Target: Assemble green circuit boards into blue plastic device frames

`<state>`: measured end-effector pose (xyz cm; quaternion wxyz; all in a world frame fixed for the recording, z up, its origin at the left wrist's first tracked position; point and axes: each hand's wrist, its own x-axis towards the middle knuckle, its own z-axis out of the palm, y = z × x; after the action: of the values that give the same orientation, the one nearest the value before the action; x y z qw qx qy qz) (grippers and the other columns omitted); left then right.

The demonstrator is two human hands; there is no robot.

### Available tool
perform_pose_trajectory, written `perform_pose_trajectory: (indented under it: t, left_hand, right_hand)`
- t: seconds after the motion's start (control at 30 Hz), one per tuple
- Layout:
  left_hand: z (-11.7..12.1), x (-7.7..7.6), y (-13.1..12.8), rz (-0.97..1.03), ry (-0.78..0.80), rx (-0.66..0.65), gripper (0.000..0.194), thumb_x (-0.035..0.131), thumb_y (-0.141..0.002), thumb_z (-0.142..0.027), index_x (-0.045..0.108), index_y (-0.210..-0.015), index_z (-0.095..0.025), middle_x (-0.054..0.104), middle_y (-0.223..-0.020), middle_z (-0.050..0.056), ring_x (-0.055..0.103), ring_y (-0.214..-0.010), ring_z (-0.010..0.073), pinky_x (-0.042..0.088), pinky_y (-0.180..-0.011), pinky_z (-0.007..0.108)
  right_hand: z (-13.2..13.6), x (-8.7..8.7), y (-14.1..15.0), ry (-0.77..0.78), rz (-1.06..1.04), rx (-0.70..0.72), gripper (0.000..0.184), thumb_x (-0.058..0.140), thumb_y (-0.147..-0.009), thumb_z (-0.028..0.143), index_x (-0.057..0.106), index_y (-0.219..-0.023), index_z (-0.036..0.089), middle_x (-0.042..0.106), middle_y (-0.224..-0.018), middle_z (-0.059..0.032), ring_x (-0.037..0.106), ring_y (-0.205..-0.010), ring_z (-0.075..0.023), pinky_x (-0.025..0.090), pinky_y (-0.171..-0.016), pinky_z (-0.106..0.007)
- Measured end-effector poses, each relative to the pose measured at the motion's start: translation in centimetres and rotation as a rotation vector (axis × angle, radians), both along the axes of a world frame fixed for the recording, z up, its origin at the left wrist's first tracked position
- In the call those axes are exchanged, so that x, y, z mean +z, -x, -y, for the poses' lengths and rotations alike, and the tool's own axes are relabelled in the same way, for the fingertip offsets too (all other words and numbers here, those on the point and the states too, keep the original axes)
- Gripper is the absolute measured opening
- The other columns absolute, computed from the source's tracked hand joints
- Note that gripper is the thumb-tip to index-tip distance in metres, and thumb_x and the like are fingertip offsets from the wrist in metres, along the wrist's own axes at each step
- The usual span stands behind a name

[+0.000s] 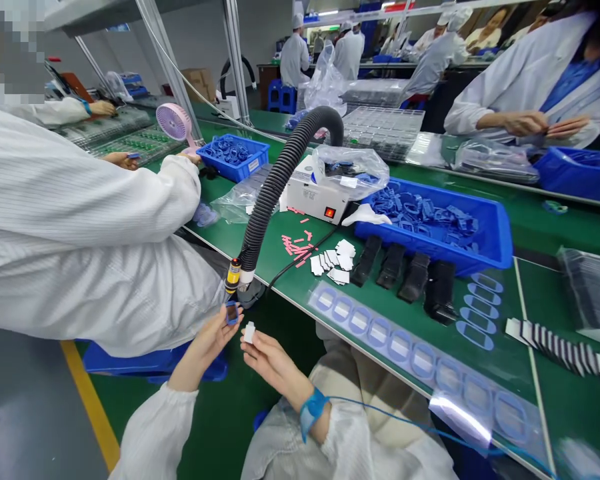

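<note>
My left hand (211,340) pinches a small blue frame (232,312) with a dark middle, just under the nozzle (234,275) of a black ribbed hose (275,180). A small white rectangular piece (249,332) is upright between the fingertips of my right hand (271,360), a short way to the right of the frame and apart from it. Around my right wrist is a blue strap (312,410) with a cord. Both hands are held in front of the bench edge, above my lap.
On the green bench lie pink strips (296,248), white pieces (336,260), black stacks (414,277) and a clear strip with blue ovals (400,343). A blue bin (503,230) holds blue frames behind them. The hose rises from a white box (313,193). A co-worker's white sleeve (105,193) is close on the left.
</note>
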<state>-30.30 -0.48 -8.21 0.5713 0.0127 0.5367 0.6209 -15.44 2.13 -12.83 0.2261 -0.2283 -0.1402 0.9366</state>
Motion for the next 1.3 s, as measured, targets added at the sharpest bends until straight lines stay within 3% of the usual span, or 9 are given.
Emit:
perform_pose_trajectory:
  t: [0.1,0.2,0.33,0.43,0.53,0.67,1.0,1.13,1.3]
  left_hand:
    - [-0.6,0.4,-3.0,0.053,0.014,-0.091,0.018,0.054,-0.093,-0.018,0.07,-0.092,-0.009,0.079,-0.083,0.009,0.075,-0.072,0.0132,0.06,-0.064,0.017]
    - [0.5,2.5,-6.8,0.124,-0.017,-0.176,0.015,0.067,-0.084,-0.025,0.072,-0.089,-0.013,0.079,-0.082,0.006,0.075,-0.073,0.0145,0.06,-0.064,0.018]
    - [2.0,6.9,-12.4,0.221,-0.103,-0.261,0.039,0.085,-0.058,-0.039,0.074,-0.088,-0.017,0.078,-0.084,0.004,0.074,-0.078,0.0178,0.059,-0.067,0.021]
    - [2.3,9.7,-16.6,0.3,-0.272,-0.325,0.033,0.081,-0.064,-0.043,0.076,-0.087,-0.019,0.077,-0.082,0.003,0.072,-0.08,0.0153,0.057,-0.07,0.02]
    - [2.1,11.3,-20.2,0.352,-0.401,-0.371,0.029,0.074,-0.073,-0.044,0.076,-0.09,-0.02,0.077,-0.083,0.002,0.07,-0.08,0.0122,0.055,-0.07,0.018]
    - [1.9,11.9,-23.5,0.378,-0.436,-0.41,0.029,0.073,-0.074,-0.042,0.075,-0.094,-0.021,0.077,-0.088,0.0,0.07,-0.083,0.0116,0.053,-0.071,0.015]
    - [1.4,12.3,-27.0,0.345,-0.473,-0.454,0.027,0.072,-0.077,-0.039,0.074,-0.1,-0.024,0.079,-0.095,0.0,0.072,-0.087,0.012,0.054,-0.078,0.017]
    - [1.4,12.6,-27.5,0.32,-0.415,-0.459,0.027,0.074,-0.075,-0.04,0.075,-0.097,-0.025,0.079,-0.096,0.0,0.072,-0.088,0.0118,0.054,-0.079,0.017]
    - [1.8,12.2,-27.9,0.223,-0.4,-0.467,0.027,0.077,-0.071,-0.038,0.076,-0.096,-0.027,0.08,-0.099,0.001,0.072,-0.09,0.0132,0.053,-0.078,0.016]
  right_hand:
    - [0.9,2.7,-4.7,0.018,-0.023,-0.053,0.023,0.073,-0.079,0.025,0.065,-0.098,0.013,0.067,-0.093,-0.0032,0.064,-0.079,-0.0118,0.053,-0.069,-0.025]
    - [1.7,6.5,-9.6,0.024,-0.06,-0.126,0.039,0.085,-0.064,0.029,0.068,-0.096,0.016,0.068,-0.087,-0.0034,0.064,-0.075,-0.0107,0.051,-0.067,-0.02]
    - [2.4,10.9,-14.8,-0.007,-0.139,-0.269,0.039,0.082,-0.067,0.039,0.066,-0.099,0.024,0.067,-0.078,0.0002,0.06,-0.065,-0.0077,0.048,-0.06,-0.017]
    - [2.5,13.0,-17.5,-0.074,-0.246,-0.36,0.028,0.073,-0.077,0.04,0.066,-0.101,0.026,0.065,-0.078,-0.0006,0.057,-0.062,-0.007,0.047,-0.058,-0.016]
    - [2.7,14.3,-19.5,-0.088,-0.277,-0.413,0.021,0.068,-0.082,0.04,0.068,-0.098,0.026,0.063,-0.077,-0.0011,0.052,-0.059,-0.0065,0.046,-0.056,-0.016]
    - [3.0,15.2,-21.7,-0.068,-0.257,-0.476,0.018,0.066,-0.083,0.04,0.071,-0.086,0.023,0.058,-0.074,-0.0007,0.046,-0.056,-0.0051,0.046,-0.056,-0.016]
    - [3.2,15.8,-24.7,-0.113,-0.084,-0.607,0.02,0.068,-0.08,0.043,0.073,-0.083,0.024,0.06,-0.072,-0.0015,0.05,-0.056,-0.0059,0.047,-0.053,-0.016]
    - [3.8,15.8,-26.4,-0.42,0.239,-0.723,0.025,0.066,-0.081,0.047,0.07,-0.097,0.029,0.064,-0.078,-0.0029,0.056,-0.061,-0.0111,0.048,-0.051,-0.021]
    - [4.0,16.2,-28.2,-1.309,0.81,-0.878,0.028,0.071,-0.079,0.021,0.069,-0.106,0.028,0.067,-0.09,-0.0053,0.061,-0.085,-0.0213,0.05,-0.071,-0.034]
